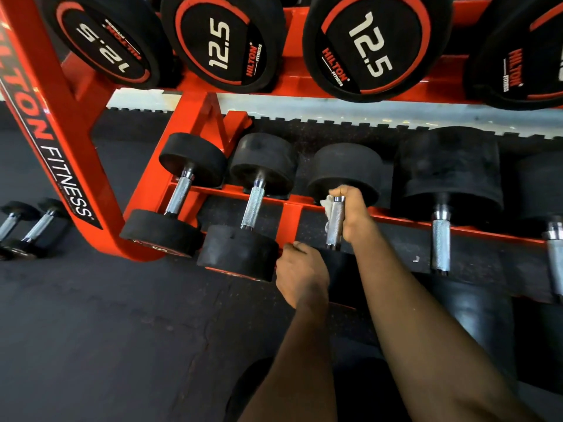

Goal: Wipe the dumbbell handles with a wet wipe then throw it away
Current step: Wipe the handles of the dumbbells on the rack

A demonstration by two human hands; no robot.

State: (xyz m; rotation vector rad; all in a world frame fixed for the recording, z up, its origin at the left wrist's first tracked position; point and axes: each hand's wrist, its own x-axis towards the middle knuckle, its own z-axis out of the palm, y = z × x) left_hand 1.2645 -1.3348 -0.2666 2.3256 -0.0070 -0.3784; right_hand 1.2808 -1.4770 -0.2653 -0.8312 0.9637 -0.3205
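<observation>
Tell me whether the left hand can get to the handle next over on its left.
Probably yes: the left hand rests empty beside that dumbbell's near head, and its handle is bare with nothing across it.

A single head-worn view is given, aimed forward and steeply down, close above the orange rack (152,184) and dark floor (106,330), with wide-angle bending.

Dumbbell rack (64,123), red steel, lettered "HILTON FITNESS", standing on dark rubber floor (106,330). Upper shelf (292,86) of rack: black dumbbells (225,44) marked 12.5. Lower shelf (286,208) of rack: row of black dumbbells with knurled chrome handles (255,205). Left of rack, on floor: two small dumbbells (27,226).
</observation>
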